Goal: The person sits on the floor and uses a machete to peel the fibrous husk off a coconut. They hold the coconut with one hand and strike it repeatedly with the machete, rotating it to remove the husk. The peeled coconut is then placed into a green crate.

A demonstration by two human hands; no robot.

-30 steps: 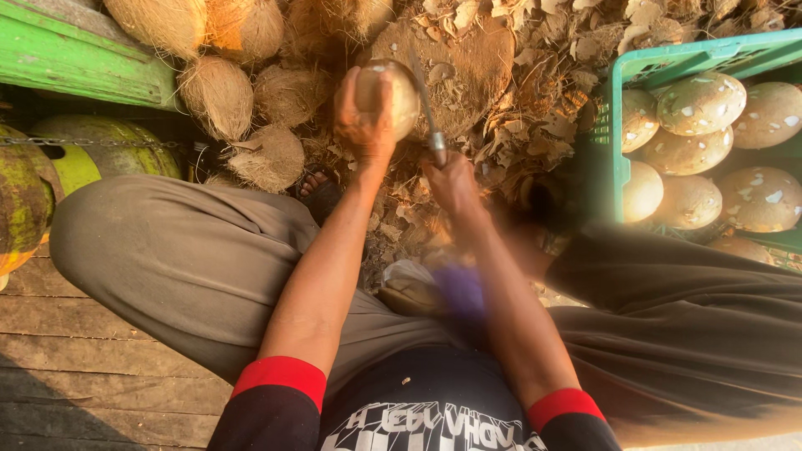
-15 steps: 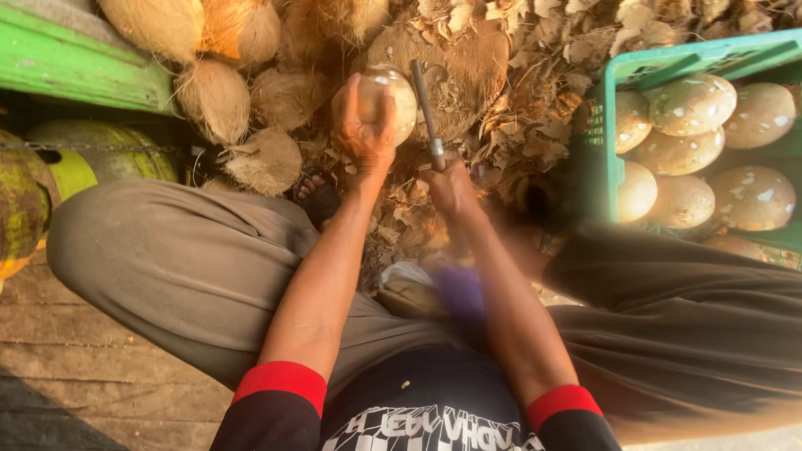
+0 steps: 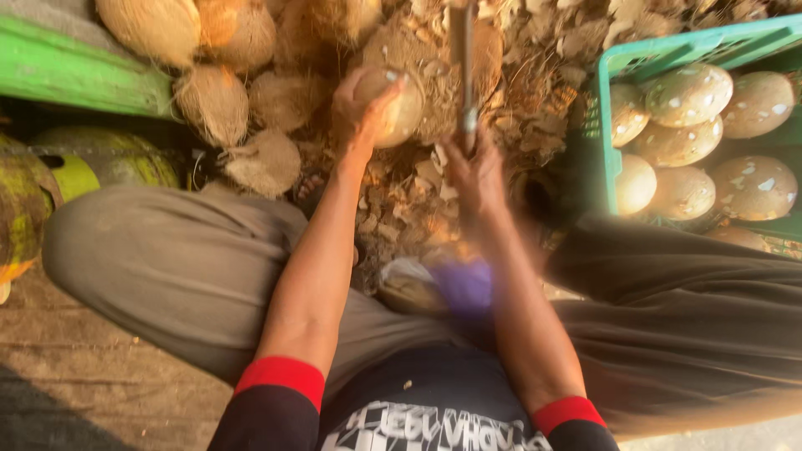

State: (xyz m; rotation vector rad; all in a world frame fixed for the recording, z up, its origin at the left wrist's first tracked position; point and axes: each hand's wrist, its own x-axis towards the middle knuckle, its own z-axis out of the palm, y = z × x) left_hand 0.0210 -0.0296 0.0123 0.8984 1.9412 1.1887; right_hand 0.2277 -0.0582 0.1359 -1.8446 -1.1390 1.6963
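no packages, labels, signs or screens here — only white block print on the black shirt front (image 3: 434, 430).

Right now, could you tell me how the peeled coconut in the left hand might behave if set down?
The coconut looks round, so it would probably roll. Its shell appears hard, likely stiff. The left hand cups it fully, suggesting some weight.

Ground (image 3: 401, 200) beneath the seated person — littered with dry brown husk chips (image 3: 576, 50). Landmark: the green plastic crate (image 3: 606, 108), which rests on the ground and holds peeled coconuts (image 3: 689, 93). Well left of the crate lie fibrous unhusked coconuts (image 3: 213, 104) beside a green board (image 3: 75, 79). Farther left still — green-skinned coconuts (image 3: 109, 154) and wooden planks (image 3: 92, 376).
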